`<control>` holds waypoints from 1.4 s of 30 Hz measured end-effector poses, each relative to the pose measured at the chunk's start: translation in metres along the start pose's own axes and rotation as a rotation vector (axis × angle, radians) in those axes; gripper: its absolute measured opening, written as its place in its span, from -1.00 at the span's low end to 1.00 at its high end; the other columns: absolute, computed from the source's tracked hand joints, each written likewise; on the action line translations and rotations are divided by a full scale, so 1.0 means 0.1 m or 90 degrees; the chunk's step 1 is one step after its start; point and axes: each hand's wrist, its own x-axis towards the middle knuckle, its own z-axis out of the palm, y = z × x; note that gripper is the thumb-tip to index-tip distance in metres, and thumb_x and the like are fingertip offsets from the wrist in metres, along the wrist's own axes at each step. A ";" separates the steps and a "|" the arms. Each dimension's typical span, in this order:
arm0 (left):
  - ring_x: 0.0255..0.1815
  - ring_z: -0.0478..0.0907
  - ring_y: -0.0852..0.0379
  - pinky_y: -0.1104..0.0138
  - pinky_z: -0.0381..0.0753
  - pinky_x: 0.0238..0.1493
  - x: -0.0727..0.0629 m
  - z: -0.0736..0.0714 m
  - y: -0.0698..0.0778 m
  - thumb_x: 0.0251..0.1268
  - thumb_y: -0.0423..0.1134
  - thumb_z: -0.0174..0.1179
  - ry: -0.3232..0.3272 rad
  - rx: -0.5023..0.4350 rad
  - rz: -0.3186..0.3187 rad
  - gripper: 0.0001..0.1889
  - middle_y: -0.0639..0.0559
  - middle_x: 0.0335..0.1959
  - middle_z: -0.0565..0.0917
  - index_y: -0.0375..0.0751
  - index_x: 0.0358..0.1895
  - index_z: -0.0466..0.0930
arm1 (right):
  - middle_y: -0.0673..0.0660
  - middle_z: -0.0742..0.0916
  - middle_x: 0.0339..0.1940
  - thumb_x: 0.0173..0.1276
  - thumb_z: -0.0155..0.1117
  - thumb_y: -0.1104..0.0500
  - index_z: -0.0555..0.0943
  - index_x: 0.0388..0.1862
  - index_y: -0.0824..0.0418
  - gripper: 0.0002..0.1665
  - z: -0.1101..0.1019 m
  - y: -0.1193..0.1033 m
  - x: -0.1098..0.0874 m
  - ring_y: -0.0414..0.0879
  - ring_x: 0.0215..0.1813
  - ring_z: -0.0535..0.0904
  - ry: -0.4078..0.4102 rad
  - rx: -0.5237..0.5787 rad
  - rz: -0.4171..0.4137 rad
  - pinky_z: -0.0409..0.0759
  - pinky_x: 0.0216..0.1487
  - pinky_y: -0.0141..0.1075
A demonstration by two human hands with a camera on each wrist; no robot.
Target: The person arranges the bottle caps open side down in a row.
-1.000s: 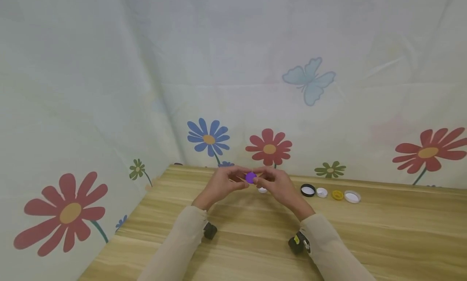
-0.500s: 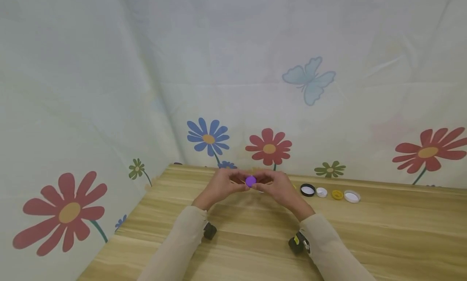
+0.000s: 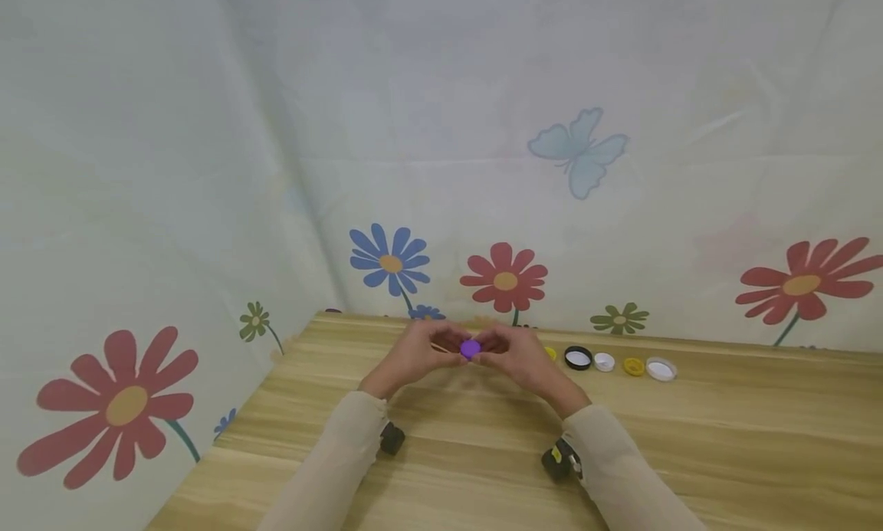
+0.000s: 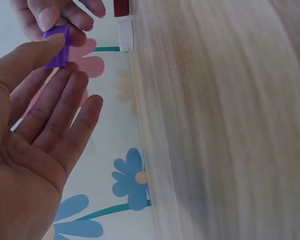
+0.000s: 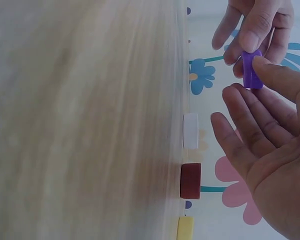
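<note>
A small round purple bottle cap is held up above the table between both hands. My left hand pinches it from the left, thumb on its near side. From the right, my right hand pinches the same cap between thumb and fingers. The left wrist view shows the purple cap edge-on, both hands' fingertips touching it. In the right wrist view ridges are visible on the cap's side, and the right hand's other fingers are extended.
Along the table's back edge stand a yellow cap, a black-rimmed cap, a white cap, a darker yellow cap and a clear-rimmed lid. The right wrist view shows a reddish-brown cap. A floral cloth hangs behind.
The purple cap has come down slightly and tipped so its face turns more upward. Both hands keep hold of it; the right thumb has shifted off its face. The head view has shifted slightly.
</note>
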 end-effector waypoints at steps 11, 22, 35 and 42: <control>-0.09 0.79 -0.01 0.26 0.74 0.01 -0.03 -0.02 -0.06 0.24 -0.46 0.52 -0.032 -0.036 0.013 -0.68 -0.11 -0.12 0.82 -0.36 0.06 0.76 | 0.07 0.81 -0.14 0.40 0.51 0.31 0.73 0.03 0.31 -0.75 0.03 0.01 -0.01 -0.04 -0.06 0.75 -0.029 -0.001 -0.005 0.71 0.12 -0.13; -0.10 0.77 0.09 0.26 0.73 0.03 -0.04 0.00 -0.09 0.23 -0.45 0.53 -0.069 -0.049 -0.070 -0.68 -0.02 -0.12 0.83 -0.27 0.05 0.78 | 0.05 0.80 -0.15 0.40 0.53 0.27 0.76 -0.02 0.28 -0.78 0.02 0.00 -0.01 -0.07 -0.07 0.71 -0.061 -0.017 0.002 0.69 0.10 -0.13; -0.10 0.79 0.04 0.23 0.76 -0.01 -0.06 -0.01 -0.11 0.23 -0.50 0.51 -0.111 -0.070 -0.092 -0.69 -0.04 -0.12 0.82 -0.29 0.03 0.78 | 0.02 0.77 -0.23 0.38 0.51 0.32 0.76 -0.06 0.27 -0.82 0.07 -0.02 -0.01 -0.10 -0.13 0.66 -0.086 -0.035 0.039 0.66 0.07 -0.16; -0.12 0.79 0.08 0.26 0.75 -0.04 -0.06 0.00 -0.13 0.22 -0.55 0.48 -0.134 -0.053 -0.089 -0.71 -0.01 -0.15 0.83 -0.29 -0.01 0.78 | 0.00 0.76 -0.27 0.35 0.53 0.31 0.77 -0.09 0.26 -0.83 0.10 -0.03 -0.01 -0.12 -0.17 0.64 -0.095 -0.040 0.077 0.64 -0.04 -0.23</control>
